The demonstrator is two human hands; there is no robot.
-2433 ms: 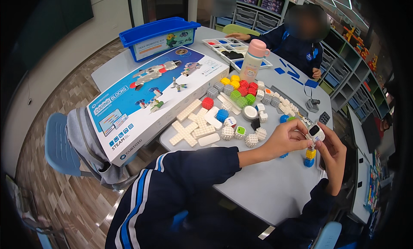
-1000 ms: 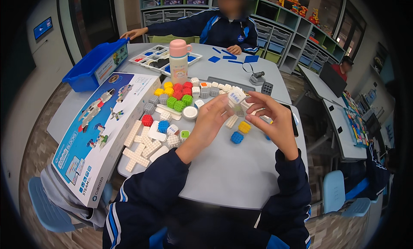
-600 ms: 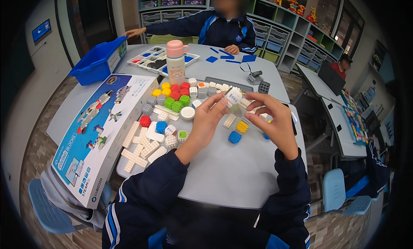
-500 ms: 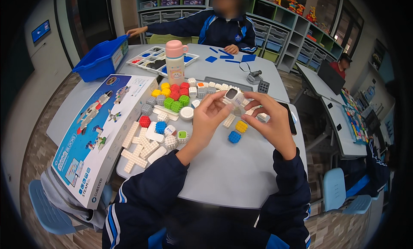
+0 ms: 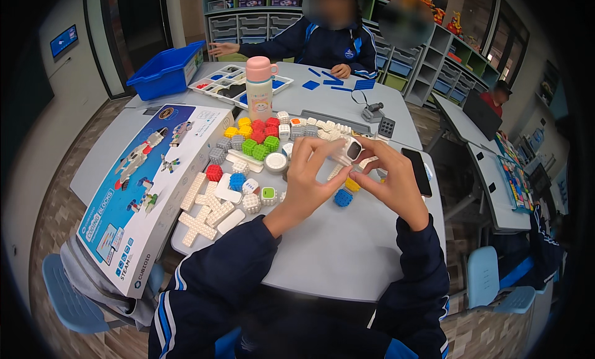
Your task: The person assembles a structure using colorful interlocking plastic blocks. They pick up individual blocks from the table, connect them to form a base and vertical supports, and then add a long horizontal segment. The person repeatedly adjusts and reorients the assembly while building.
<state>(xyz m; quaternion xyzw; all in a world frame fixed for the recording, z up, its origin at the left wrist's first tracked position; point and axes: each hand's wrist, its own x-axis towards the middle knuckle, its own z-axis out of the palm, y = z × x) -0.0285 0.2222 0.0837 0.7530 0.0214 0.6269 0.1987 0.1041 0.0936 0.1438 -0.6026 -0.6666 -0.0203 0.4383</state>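
Observation:
Above the table, a white cube block with a dark screen-like face [image 5: 354, 150] is held between both hands. My left hand [image 5: 310, 179] grips its left side, with the thumb below. My right hand [image 5: 393, 176] closes on it from the right, thumb and fingers bent around it. The fingers cover part of the block. Beneath them lie a blue cube block [image 5: 343, 198] and a partly hidden yellow cube block [image 5: 352, 184]. Left of my left hand are green cube blocks [image 5: 260, 149], red cube blocks [image 5: 266, 129], a white round piece [image 5: 275, 162] and white studded beams [image 5: 197, 224].
A large product box [image 5: 142, 179] lies at the left. Behind the blocks stands a pink-lidded bottle [image 5: 259, 95], near a sorting tray [image 5: 232, 86] and blue bin [image 5: 164, 74]. A phone [image 5: 417, 172] lies right. Across the table sits another person [image 5: 334, 43].
The white block has turned so its dark face points more to the right, and both hands have closed in around it. The other person's hand has left the bin, which has shifted right.

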